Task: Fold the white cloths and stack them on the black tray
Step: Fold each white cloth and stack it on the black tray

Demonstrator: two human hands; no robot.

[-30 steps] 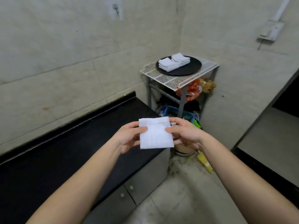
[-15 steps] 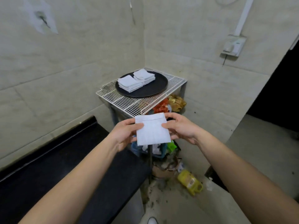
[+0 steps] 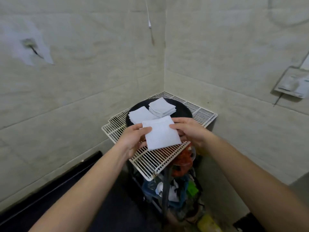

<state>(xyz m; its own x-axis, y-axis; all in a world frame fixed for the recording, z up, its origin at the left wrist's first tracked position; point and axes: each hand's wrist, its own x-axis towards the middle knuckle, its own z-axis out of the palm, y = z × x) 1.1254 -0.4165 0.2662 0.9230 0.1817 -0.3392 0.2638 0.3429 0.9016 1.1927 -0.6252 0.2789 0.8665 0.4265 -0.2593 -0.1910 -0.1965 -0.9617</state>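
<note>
- Carried forward with both hands since half a second ago, the folded white cloth (image 3: pixel 161 133) now hangs over the white wire rack (image 3: pixel 150 158), at the near rim of the black tray (image 3: pixel 184 111).
- The left hand (image 3: pixel 133 139) pinches the cloth's left edge, thumb on top and fingers curled beneath.
- The right hand (image 3: pixel 190 131) grips the right edge the same way.
- The cloth is held nearly flat and hides part of the nearer stack (image 3: pixel 140 116) on the tray.
- The farther stack (image 3: pixel 162 107) lies just beside the nearer one.
- The rack fills the room's corner, with a red bag (image 3: pixel 182 161) and blurred clutter beneath it.
- A black counter (image 3: pixel 66 190) runs along the wall at left.
- A yellow bottle (image 3: pixel 207 223) lies on the floor.
</note>
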